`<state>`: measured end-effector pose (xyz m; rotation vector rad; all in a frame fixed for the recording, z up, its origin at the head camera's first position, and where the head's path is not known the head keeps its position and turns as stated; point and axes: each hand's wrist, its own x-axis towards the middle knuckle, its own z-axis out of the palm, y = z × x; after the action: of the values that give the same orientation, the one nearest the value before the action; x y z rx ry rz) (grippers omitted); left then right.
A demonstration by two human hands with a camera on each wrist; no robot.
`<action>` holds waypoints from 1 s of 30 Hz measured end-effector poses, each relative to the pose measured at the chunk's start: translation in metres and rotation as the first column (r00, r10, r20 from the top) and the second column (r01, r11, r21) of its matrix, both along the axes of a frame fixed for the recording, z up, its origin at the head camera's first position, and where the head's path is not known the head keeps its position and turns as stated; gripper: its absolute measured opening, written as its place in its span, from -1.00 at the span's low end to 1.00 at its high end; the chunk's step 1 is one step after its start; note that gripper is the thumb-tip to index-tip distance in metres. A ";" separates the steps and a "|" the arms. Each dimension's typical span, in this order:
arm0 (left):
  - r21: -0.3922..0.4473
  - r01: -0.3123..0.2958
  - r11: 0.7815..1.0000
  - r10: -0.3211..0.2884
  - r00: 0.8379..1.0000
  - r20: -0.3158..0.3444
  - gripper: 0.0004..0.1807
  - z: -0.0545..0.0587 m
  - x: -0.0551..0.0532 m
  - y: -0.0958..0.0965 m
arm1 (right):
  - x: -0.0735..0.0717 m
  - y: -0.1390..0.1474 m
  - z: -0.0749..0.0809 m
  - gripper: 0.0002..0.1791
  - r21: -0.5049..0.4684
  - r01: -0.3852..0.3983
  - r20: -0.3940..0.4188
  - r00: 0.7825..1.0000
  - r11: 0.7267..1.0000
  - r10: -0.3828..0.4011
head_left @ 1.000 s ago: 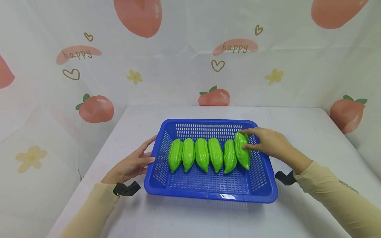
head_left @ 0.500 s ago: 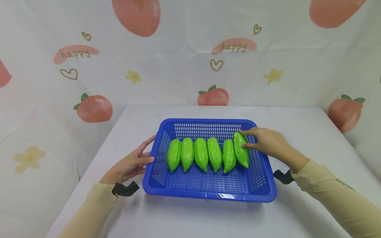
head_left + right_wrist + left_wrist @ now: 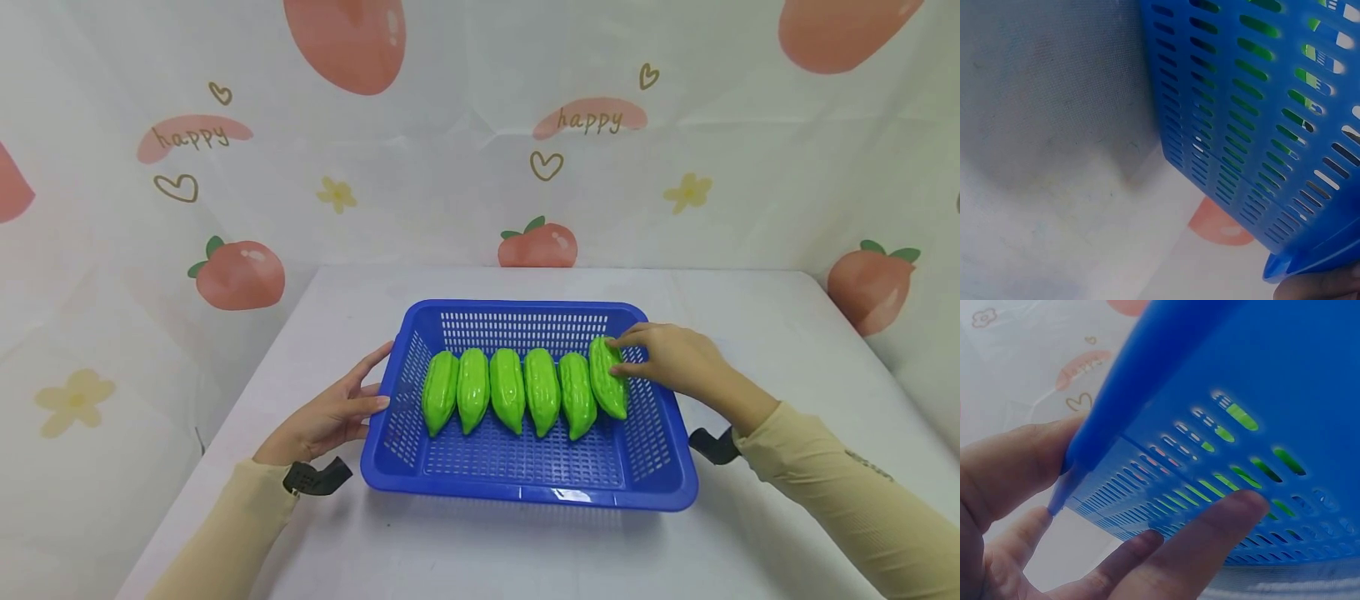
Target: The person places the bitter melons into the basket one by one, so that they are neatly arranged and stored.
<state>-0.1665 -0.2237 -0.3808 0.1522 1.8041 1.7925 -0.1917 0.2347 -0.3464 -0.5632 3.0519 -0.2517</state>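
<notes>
A blue plastic basket with slotted walls holds several glossy, ridged green bitter melons, lying side by side in a row. My left hand holds the basket's left side. In the left wrist view its thumb reaches over the rim, while fingertips rest against the slotted outer wall. My right hand reaches over the right rim and pinches the rightmost bitter melon, which leans at a slant beside the others. In the right wrist view the basket wall hides most of that hand.
The basket stands on a white-covered table. Behind it hangs a white cloth printed with peaches, flowers and hearts. A black wrist strap mount sits by the left cuff, another mount by the right.
The rightmost bitter melon has come down slightly in my right hand. The two melons to its left have turned a little. My left hand keeps its place on the basket.
</notes>
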 end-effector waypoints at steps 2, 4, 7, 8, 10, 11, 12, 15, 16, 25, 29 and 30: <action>-0.001 -0.008 1.000 0.008 1.000 0.008 -0.05 0.000 0.000 0.000 | 0.000 0.000 0.000 -0.47 0.001 -0.005 -0.002 1.000 1.000 0.005; 0.000 -0.009 1.000 0.009 1.000 0.011 -0.05 0.000 0.000 0.000 | 0.000 0.000 0.001 -0.47 0.001 -0.007 -0.002 1.000 1.000 0.007; 0.002 -0.004 1.000 0.004 1.000 0.006 -0.05 0.000 0.000 0.000 | 0.000 0.000 0.001 -0.47 0.003 -0.008 0.002 1.000 1.000 0.008; 0.003 0.000 1.000 0.000 1.000 0.004 -0.05 0.000 0.000 0.000 | 0.000 0.000 0.001 -0.47 0.004 -0.007 0.003 1.000 1.000 0.007; 0.003 0.007 1.000 -0.007 1.000 -0.003 -0.05 0.000 0.000 0.000 | 0.000 -0.001 0.002 -0.47 0.005 -0.005 0.006 1.000 1.000 0.005; 0.004 0.006 1.000 -0.006 1.000 -0.002 -0.05 0.000 0.000 0.000 | 0.000 -0.001 0.002 -0.47 0.007 -0.004 0.007 1.000 1.000 0.004; 0.004 0.001 1.000 -0.001 1.000 0.003 -0.05 0.000 0.000 0.000 | 0.000 -0.001 0.002 -0.47 0.007 -0.004 0.008 1.000 1.000 0.004; 0.008 0.001 1.000 -0.001 1.000 0.002 -0.05 0.000 0.000 0.000 | 0.000 -0.001 0.002 -0.47 0.006 -0.004 0.008 1.000 1.000 0.004; 0.010 -0.003 1.000 0.003 1.000 0.008 -0.05 0.000 0.000 -0.001 | 0.000 -0.001 0.002 -0.47 0.005 -0.003 0.008 1.000 1.000 0.003; 0.017 -0.013 1.000 0.013 1.000 0.023 -0.06 0.000 0.000 -0.002 | -0.001 0.001 0.002 -0.48 -0.020 0.009 0.023 1.000 1.000 -0.009; 0.014 -0.014 1.000 0.014 1.000 0.021 -0.06 0.000 0.000 -0.002 | 0.000 0.001 0.001 -0.49 -0.050 0.021 0.032 0.999 0.999 -0.020; 0.014 -0.015 1.000 0.015 1.000 0.022 -0.06 0.000 0.000 -0.002 | 0.000 0.001 0.001 -0.49 -0.058 0.024 0.033 0.999 0.998 -0.023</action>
<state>-0.1665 -0.2254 -0.3811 0.1246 1.7827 1.8109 -0.1918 0.2357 -0.3456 -0.5210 3.0301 -0.3482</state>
